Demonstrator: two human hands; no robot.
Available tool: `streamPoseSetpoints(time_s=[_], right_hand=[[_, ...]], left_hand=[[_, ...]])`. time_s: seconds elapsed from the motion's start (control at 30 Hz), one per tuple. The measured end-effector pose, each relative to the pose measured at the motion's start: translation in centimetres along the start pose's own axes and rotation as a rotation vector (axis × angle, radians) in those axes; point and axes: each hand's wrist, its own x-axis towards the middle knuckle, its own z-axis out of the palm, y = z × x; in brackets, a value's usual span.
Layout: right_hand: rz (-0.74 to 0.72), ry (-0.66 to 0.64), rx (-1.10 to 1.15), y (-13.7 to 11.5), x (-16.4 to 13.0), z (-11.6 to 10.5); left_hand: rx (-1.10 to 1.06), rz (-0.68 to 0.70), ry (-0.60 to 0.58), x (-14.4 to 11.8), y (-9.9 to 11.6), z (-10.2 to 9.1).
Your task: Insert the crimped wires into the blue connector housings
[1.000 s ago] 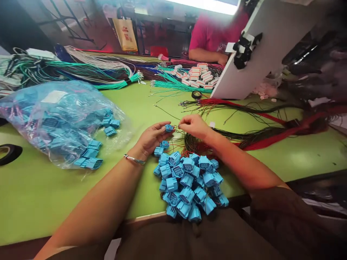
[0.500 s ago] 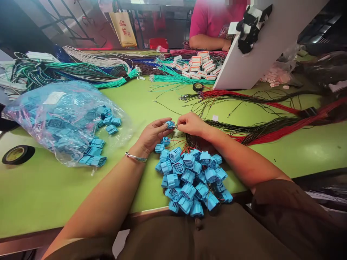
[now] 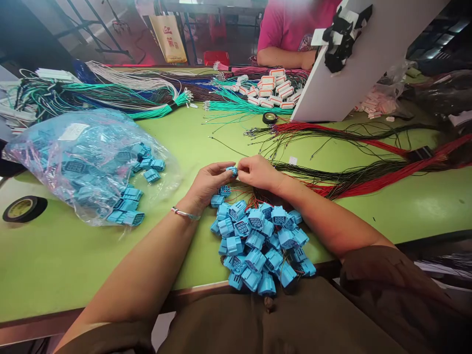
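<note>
The fingers of the left hand [image 3: 207,187] are clamping on a small, boxy, light-blue plastic plug [image 3: 232,170]. Around that plug, the right hand [image 3: 258,173] is waiting close by at 3 o'clock, its thumb and finger pinching together. I cannot tell what is sitting between them.

The plug is looking light and stiff, so squeezing probably will not be bending it. Its smooth sides may be feeling a bit slippery, so holding it by the flat side walls, leaving the end with the holes free, is seeming best.

At 5 to 6 o'clock, a big heap of boxy light-blue plastic plugs [image 3: 255,241] is lying by the tabletop's near edge [image 3: 195,275]. At 9 o'clock, a see-through, crinkly plastic bag [image 3: 79,184] is holding more blue plugs. Long, thin, bendy red and black wires [image 3: 354,183] are stretching out at 3 o'clock. Farther off, at 1 o'clock, white plastic plugs with orange edges [image 3: 275,91] are piling up.
</note>
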Motion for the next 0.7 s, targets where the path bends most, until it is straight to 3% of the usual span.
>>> streamPoseSetpoints(time_s=[0.17,0.53,0.6,0.7], right_hand=[[0.088,0.111,0.197,0.8,-0.5,0.3],[0.093,0.119,0.095,-0.1,-0.8,1.3],[0.097,0.103,0.124,-0.2,-0.8,0.6],[0.059,-0.056,0.266,-0.1,-1.0,-2.2]], left_hand=[[-0.059,-0.032,0.028,0.0,0.3,0.1],[0.043,-0.008,0.023,-0.2,0.2,0.3],[0.068,-0.013,0.020,-0.3,0.3,0.3],[0.150,0.011,-0.022,-0.8,1.0,0.5]])
